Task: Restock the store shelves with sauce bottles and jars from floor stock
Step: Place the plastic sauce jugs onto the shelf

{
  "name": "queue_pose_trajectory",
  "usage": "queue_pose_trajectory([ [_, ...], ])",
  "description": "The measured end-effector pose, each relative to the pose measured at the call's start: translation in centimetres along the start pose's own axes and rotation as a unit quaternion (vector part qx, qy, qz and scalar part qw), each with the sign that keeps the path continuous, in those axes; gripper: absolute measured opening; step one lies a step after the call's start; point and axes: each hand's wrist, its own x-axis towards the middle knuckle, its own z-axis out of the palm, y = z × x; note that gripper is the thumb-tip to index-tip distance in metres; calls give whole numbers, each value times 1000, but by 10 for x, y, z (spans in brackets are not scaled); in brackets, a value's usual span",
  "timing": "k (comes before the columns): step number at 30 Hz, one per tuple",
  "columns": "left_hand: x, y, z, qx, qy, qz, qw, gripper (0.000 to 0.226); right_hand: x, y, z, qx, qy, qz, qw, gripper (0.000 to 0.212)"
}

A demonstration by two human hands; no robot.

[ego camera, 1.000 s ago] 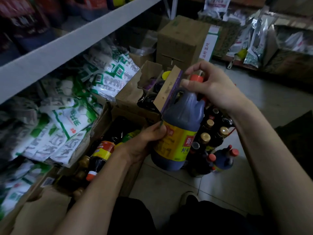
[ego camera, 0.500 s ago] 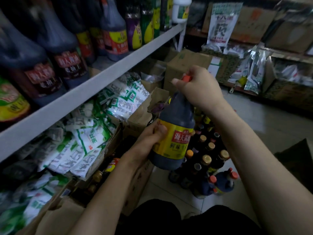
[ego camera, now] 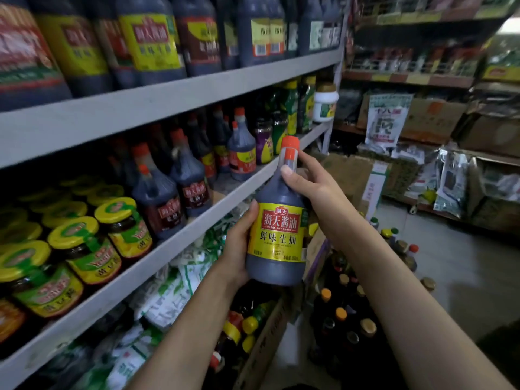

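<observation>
A dark soy sauce bottle (ego camera: 277,220) with a yellow label and an orange cap is held upright in front of the middle shelf (ego camera: 180,229). My left hand (ego camera: 239,246) grips its lower body from the left side. My right hand (ego camera: 312,187) grips its neck and shoulder just under the cap. Similar orange-capped bottles (ego camera: 180,190) stand on that shelf, with a gap of bare shelf (ego camera: 222,184) between them. Jars with yellow lids (ego camera: 92,243) fill the shelf's left part.
Big sauce jugs (ego camera: 149,43) line the upper shelf. Below lie white and green bags (ego camera: 174,282). On the floor stand an open carton of bottles (ego camera: 253,342) and several loose bottles (ego camera: 346,319). Cardboard boxes (ego camera: 357,175) and packets sit farther right.
Both hands have lifted the bottle from above the floor cartons up to the level of the middle shelf. The view has tilted up, showing the shelves.
</observation>
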Motion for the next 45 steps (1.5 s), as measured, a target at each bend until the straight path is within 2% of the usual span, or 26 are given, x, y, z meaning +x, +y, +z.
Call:
queue_pose_trajectory([
  [3, 0, 25, 10, 2, -18, 31, 999, 76, 9, -22, 12, 25, -8, -18, 999, 65],
  [6, 4, 48, 13, -1, -13, 45, 999, 77, 21, -39, 23, 40, -16, -38, 998, 60],
  [12, 14, 86, 8, 22, 1, 85, 996, 53, 49, -63, 46, 43, -30, -64, 997, 52],
  [16, 17, 112, 0, 27, 32, 121, 992, 56, 67, -73, 66, 34, -29, -87, 995, 48],
  [20, 13, 131, -4, 28, 12, 139, 990, 46, 79, -75, 83, 42, -12, -100, 994, 42],
  [25, 6, 146, -2, 36, 43, 158, 986, 58, 86, -81, 99, 52, -49, -96, 993, 41],
  [28, 0, 169, 7, 107, 75, 233, 964, 44, 88, -84, 104, 18, -97, -91, 991, 51],
  [30, -6, 192, 13, 197, 116, 292, 929, 40, 91, -87, 105, 41, -151, -79, 985, 65],
  [32, -13, 213, 19, 285, 142, 340, 885, 47, 97, -93, 108, 58, -198, -88, 975, 80],
  [35, -24, 240, 25, 408, 152, 397, 808, 57, 110, -107, 120, 84, -204, -142, 965, 74],
  [36, -27, 249, 27, 466, 176, 411, 763, 58, 115, -112, 125, 88, -185, -161, 965, 73],
  [38, -33, 267, 29, 584, 261, 428, 638, 53, 123, -120, 137, 69, -134, -197, 969, 77],
  [39, -36, 273, 29, 611, 304, 435, 587, 47, 127, -123, 143, 52, -109, -211, 970, 81],
  [40, -39, 276, 28, 620, 338, 441, 554, 42, 132, -126, 147, 35, -88, -222, 970, 85],
  [42, -47, 275, 23, 619, 377, 461, 512, 34, 139, -131, 152, 11, -65, -238, 969, 91],
  [45, -58, 271, 12, 612, 409, 480, 477, 25, 146, -135, 161, -11, -38, -267, 963, 97],
])
